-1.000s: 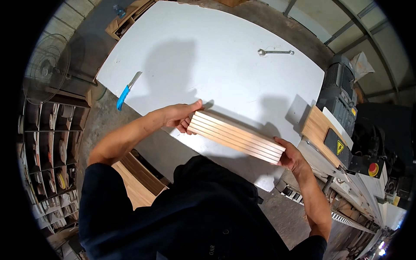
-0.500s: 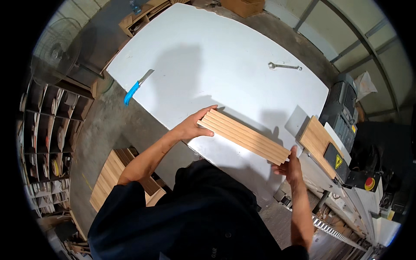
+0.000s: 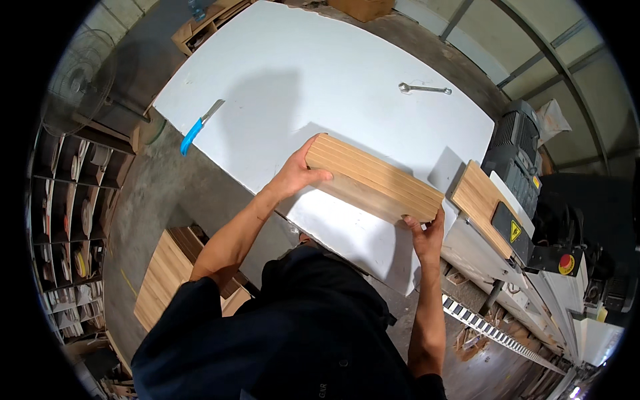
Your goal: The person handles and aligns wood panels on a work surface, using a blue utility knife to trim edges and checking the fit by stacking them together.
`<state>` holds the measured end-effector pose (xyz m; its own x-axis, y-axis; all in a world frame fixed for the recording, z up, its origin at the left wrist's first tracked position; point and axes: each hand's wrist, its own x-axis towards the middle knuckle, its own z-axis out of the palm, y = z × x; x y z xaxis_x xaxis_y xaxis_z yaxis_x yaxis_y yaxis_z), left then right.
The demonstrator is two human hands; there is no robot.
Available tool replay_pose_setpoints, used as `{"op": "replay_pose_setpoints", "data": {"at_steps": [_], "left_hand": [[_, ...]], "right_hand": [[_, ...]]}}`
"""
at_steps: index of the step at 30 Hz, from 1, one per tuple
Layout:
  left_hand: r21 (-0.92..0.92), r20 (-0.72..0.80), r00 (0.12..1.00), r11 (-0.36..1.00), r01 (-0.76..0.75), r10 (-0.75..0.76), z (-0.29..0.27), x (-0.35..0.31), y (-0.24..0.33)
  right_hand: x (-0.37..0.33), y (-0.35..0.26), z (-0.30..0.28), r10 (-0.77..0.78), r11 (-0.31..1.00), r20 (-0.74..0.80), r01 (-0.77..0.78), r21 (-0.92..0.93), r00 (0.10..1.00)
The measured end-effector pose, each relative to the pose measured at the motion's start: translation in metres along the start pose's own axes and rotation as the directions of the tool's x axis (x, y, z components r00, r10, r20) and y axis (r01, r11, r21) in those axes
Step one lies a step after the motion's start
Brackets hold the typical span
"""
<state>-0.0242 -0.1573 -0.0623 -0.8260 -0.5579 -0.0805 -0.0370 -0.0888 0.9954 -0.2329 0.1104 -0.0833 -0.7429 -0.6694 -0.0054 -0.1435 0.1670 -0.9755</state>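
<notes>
A stack of narrow wood-grain boards is held between my two hands above the near part of a white table. My left hand grips the stack's left end, thumb along the near face. At the right end, my right hand is closed round the corner, its thumb on the near face. The long edges of the boards lie side by side, facing up. Toward the table's left edge lies a knife with a blue handle. A metal wrench rests at the far right of the table.
To the right stands a machine with a dark motor, a wooden panel and a red button. Stacked boards sit on the floor at lower left. Shelves and a fan are further left.
Both hands have raised the stack slightly and tilted it, so its broad near face shows more and its board edges sit flusher. The view has shifted a little.
</notes>
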Motion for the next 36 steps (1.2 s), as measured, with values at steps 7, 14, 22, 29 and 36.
{"op": "replay_pose_setpoints", "data": {"at_steps": [7, 14, 22, 29, 36], "left_hand": [[-0.062, -0.029, 0.999, 0.998, 0.027, -0.028, 0.004, 0.005, 0.003], [-0.070, -0.036, 0.998, 0.996, 0.047, -0.050, 0.003, 0.012, 0.000], [-0.109, -0.032, 0.997, 0.992, 0.061, -0.065, 0.000, 0.020, -0.007], [-0.136, -0.011, 0.997, 0.988, 0.076, -0.078, -0.003, 0.025, -0.009], [-0.065, -0.043, 0.997, 0.996, 0.060, -0.063, 0.003, 0.008, 0.034]], "right_hand": [[0.009, 0.010, -0.001, -0.019, 0.999, 0.020, 0.019, -0.040, 1.000], [0.015, 0.010, -0.003, -0.001, 1.000, 0.053, 0.001, 0.000, 0.999], [0.022, 0.006, -0.004, 0.029, 0.999, 0.057, -0.027, -0.048, 0.998], [0.023, 0.001, -0.002, 0.069, 0.995, 0.057, -0.073, 0.073, 0.996], [0.013, -0.022, -0.004, 0.083, 0.983, 0.036, -0.088, 0.158, 0.996]]}}
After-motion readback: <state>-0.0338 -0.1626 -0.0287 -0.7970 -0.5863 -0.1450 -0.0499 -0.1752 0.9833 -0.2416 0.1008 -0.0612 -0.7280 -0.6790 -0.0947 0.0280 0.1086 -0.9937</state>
